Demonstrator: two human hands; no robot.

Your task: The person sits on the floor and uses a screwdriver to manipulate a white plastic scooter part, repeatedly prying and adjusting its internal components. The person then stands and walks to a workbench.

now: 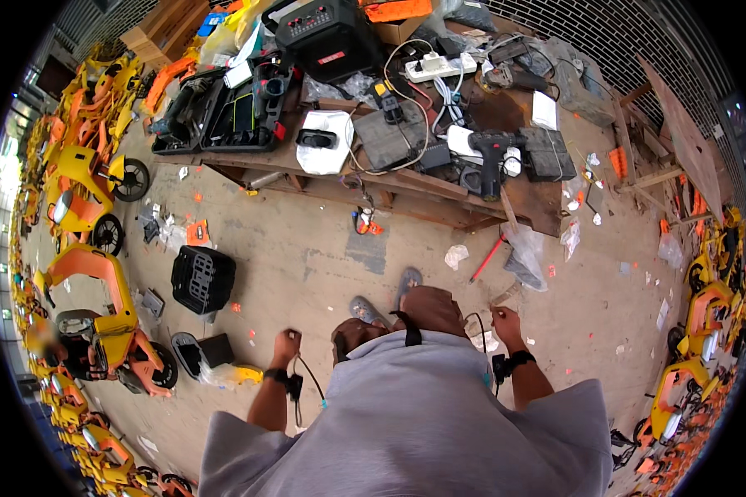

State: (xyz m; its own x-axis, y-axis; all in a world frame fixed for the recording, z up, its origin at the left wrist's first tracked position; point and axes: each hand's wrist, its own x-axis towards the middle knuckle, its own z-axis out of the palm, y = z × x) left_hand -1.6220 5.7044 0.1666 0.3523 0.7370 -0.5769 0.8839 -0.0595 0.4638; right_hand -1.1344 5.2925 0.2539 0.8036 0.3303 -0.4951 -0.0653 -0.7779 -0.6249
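Observation:
My left hand (287,345) hangs beside my hip with its fingers curled in, and I see nothing in it. A dark band with a small device (293,385) is strapped round that wrist, its cable running toward my shirt. On the other side, my right hand (507,323) hangs over the floor, also curled, with no object showing. A similar wrist device (501,368) sits on that arm. Neither hand touches the workbench (439,189) ahead of me. On its near edge lie a cordless drill (492,162), a black battery-like box (549,154) and a white sheet with a black part (317,139).
A black crate (202,280) stands on the floor at left, near a yellow scooter (99,311). More scooters line both sides. A red rod (487,258) and plastic wrap (525,253) lie before the bench. A speaker (327,37), open tool case (244,112) and power strip (441,66) crowd it.

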